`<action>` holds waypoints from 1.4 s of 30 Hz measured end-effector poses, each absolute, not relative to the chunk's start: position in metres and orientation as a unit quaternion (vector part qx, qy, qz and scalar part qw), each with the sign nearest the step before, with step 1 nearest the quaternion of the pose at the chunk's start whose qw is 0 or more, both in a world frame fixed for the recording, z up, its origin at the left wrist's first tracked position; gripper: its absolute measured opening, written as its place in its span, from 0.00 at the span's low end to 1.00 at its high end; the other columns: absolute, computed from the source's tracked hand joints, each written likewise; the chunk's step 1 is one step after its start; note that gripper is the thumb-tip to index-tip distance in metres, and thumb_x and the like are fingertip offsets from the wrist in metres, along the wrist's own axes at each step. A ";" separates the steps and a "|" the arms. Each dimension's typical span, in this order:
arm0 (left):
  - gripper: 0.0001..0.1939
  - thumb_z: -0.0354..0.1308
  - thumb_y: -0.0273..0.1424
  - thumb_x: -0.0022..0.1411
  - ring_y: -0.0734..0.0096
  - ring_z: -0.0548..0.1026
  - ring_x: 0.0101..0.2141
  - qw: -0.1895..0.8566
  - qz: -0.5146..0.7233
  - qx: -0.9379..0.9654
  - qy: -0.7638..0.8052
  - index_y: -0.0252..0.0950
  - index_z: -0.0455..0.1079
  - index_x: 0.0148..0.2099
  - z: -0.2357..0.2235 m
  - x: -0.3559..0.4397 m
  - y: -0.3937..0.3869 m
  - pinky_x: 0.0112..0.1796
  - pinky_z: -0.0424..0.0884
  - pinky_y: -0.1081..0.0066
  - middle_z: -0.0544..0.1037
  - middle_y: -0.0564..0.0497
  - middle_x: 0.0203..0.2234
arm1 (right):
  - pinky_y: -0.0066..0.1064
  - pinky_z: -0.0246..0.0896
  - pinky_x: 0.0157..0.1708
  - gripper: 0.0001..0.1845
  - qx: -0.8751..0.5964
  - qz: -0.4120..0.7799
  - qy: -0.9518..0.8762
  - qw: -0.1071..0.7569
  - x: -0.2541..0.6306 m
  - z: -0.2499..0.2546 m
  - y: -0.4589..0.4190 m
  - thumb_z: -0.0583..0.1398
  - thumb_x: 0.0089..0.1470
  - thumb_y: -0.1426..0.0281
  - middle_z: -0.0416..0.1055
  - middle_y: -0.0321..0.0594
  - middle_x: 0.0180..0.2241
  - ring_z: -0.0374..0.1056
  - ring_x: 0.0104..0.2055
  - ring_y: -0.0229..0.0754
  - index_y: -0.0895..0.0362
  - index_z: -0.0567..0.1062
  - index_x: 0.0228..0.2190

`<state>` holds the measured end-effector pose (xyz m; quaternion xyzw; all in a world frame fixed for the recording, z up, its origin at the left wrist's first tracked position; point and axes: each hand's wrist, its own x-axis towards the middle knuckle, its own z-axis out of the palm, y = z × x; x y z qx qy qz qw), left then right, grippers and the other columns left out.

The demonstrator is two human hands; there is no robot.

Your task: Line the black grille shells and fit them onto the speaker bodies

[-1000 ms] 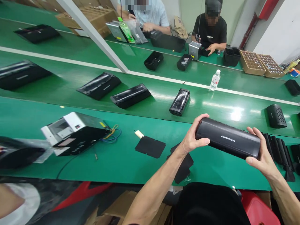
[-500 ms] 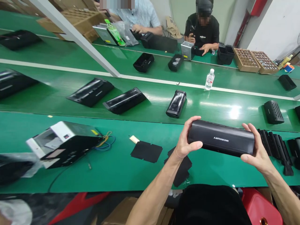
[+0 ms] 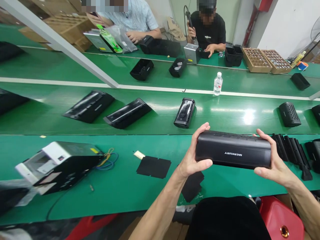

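Observation:
A long black speaker (image 3: 233, 150) is held level above the green bench, its white MERKURY lettering upside down in my view. My left hand (image 3: 196, 155) grips its left end, thumb on the front face and fingers over the top edge. At the other end, my right hand (image 3: 272, 160) holds it the same way. Below my left forearm lie black die-cut sheets (image 3: 192, 186), partly covered by the arm. Another flat black sheet (image 3: 153, 167) rests to their left.
A white-and-black machine (image 3: 65, 163) with coiled cables stands on the left. More black speakers (image 3: 185, 112) sit on the green conveyor, with a water bottle (image 3: 218, 84) beyond. Black strip-like parts (image 3: 291, 150) lie at right. Two co-workers sit opposite; one holds a corded tool (image 3: 190, 21).
The view has shifted slightly. The speaker stays in both hands and now looks more level, with more of its upper side showing. A co-worker opposite has raised the corded tool.

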<state>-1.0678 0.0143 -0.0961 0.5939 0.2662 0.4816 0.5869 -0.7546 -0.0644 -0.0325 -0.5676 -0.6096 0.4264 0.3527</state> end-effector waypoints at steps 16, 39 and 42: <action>0.52 0.71 0.53 0.56 0.45 0.71 0.60 0.614 0.420 0.550 0.378 0.40 0.53 0.74 -0.122 -1.056 0.013 0.59 0.68 0.53 0.66 0.37 0.67 | 0.51 0.68 0.61 0.51 -0.600 0.448 -0.535 0.391 -0.754 -0.088 -0.058 0.68 0.55 0.43 0.62 0.53 0.70 0.65 0.66 0.62 0.49 0.59 0.70; 0.59 0.77 0.57 0.45 0.37 0.54 0.73 0.734 0.452 0.402 0.310 0.47 0.60 0.74 -0.165 -1.010 -0.016 0.66 0.60 0.45 0.60 0.40 0.73 | 0.59 0.71 0.55 0.59 -0.612 0.237 -0.731 0.186 -0.756 -0.083 -0.065 0.73 0.44 0.61 0.71 0.50 0.62 0.72 0.59 0.68 0.44 0.58 0.73; 0.63 0.82 0.51 0.40 0.34 0.57 0.71 0.661 0.371 0.566 0.324 0.46 0.60 0.74 -0.145 -1.019 -0.011 0.70 0.55 0.45 0.58 0.39 0.73 | 0.59 0.74 0.48 0.58 -0.612 0.233 -0.747 0.114 -0.754 -0.084 -0.072 0.73 0.41 0.61 0.75 0.51 0.58 0.75 0.53 0.69 0.44 0.62 0.72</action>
